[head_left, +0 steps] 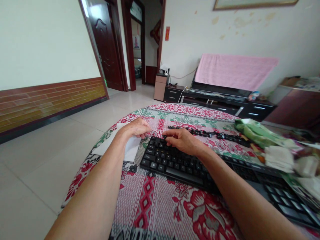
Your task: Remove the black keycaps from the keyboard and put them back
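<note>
A black keyboard (185,168) lies on the patterned tablecloth. My right hand (183,141) is over its upper left part, thumb and forefinger pinched on a small dark piece that looks like a keycap (164,136). Just left of the keyboard's top corner, my left hand (140,128) hovers with its fingers curled closed; anything inside them is hidden. Beneath that hand and forearm lies a white sheet (132,149), partly covered. Loose black keycaps (201,132) form a row behind the keyboard. The right forearm hides part of the keys.
A second black keyboard (277,191) lies at the right, partly behind my forearm. Near it are a green package (260,131) and folded whitish cloth or tissue (278,158). The table's rounded edge (82,176) runs along the left, above a tiled floor (32,176).
</note>
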A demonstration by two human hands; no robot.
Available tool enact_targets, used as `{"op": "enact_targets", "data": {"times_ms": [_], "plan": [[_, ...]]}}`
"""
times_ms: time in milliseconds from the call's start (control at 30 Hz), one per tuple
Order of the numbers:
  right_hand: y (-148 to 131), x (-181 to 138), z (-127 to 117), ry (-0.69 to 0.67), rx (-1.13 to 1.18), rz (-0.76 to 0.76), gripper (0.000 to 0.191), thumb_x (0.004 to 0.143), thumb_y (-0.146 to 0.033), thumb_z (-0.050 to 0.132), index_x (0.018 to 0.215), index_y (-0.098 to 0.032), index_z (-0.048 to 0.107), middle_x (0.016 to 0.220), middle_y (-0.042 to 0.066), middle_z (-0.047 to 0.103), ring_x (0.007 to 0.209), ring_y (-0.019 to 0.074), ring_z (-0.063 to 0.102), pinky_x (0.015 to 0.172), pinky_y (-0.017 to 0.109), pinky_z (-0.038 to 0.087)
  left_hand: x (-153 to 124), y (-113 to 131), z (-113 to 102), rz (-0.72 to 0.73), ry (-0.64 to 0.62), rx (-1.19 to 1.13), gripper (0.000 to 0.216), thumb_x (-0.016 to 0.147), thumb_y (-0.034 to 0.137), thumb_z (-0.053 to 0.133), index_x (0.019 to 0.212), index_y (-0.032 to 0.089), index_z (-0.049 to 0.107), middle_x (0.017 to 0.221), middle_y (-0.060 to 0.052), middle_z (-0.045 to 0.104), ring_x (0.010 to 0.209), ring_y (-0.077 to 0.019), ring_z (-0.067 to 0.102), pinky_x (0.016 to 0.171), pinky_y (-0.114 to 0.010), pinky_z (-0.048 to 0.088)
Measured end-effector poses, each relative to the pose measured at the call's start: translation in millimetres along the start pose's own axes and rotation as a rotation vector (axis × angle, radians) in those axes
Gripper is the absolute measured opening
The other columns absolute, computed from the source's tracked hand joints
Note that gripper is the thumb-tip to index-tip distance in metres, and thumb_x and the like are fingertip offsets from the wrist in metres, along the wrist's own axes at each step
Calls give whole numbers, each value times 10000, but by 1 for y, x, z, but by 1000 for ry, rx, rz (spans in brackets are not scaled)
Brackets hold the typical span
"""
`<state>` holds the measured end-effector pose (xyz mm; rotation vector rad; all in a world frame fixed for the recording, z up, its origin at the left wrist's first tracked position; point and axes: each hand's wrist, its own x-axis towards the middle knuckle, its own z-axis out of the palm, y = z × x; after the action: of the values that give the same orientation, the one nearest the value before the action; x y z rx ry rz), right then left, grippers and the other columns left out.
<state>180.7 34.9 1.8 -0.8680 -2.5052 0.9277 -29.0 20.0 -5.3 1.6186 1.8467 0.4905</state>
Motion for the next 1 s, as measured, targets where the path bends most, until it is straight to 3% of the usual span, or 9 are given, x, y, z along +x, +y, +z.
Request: {"op": "enact_targets", "data": {"times_ms": [100,233,433,700,900,1000], "plan": [[-5,-4,0,61,-169,-111,270,707,-164,412,918,-226,570,849,0,574,749,104,495,689,235,368,0,1,1,-4,-1,2,245,612,377,455,655,152,543,615,-39,570,546,-108,516,452,-194,373],[-9,-7,5,42,-212,-201,260,692,-157,429,896,-231,572,783,-11,574,707,89,487,654,209,361,0,0,0,13,-9,-2,241,610,373,457,665,158,551,615,-40,564,545,-117,517,452,-209,376],[-19,-11,16,49,-253,-163,212,670,-170,435,825,-196,578,704,-5,564,610,80,471,573,201,344,-5,1,-5,65,-138,-21,281,587,395,493,734,169,572,629,-34,565,531,-109,506,447,-213,359],[-15,-9,23,82,-275,-177,162,651,-200,463,728,-178,603,659,2,570,572,83,473,546,201,340,-8,14,-4,61,-100,12,264,601,369,478,720,154,575,605,-38,558,525,-110,497,461,-226,361],[-12,-7,22,56,-280,-144,178,661,-195,442,703,-192,614,672,-3,597,598,86,497,575,204,347,-17,16,-6,109,-288,37,232,557,388,516,653,181,558,574,1,541,499,-95,483,443,-207,336],[-12,-8,20,22,-283,-150,196,651,-174,434,718,-197,617,671,-9,603,589,85,498,566,203,347,-19,16,-8,114,-280,30,238,561,397,510,656,184,555,580,2,544,498,-91,481,445,-203,334]]}}
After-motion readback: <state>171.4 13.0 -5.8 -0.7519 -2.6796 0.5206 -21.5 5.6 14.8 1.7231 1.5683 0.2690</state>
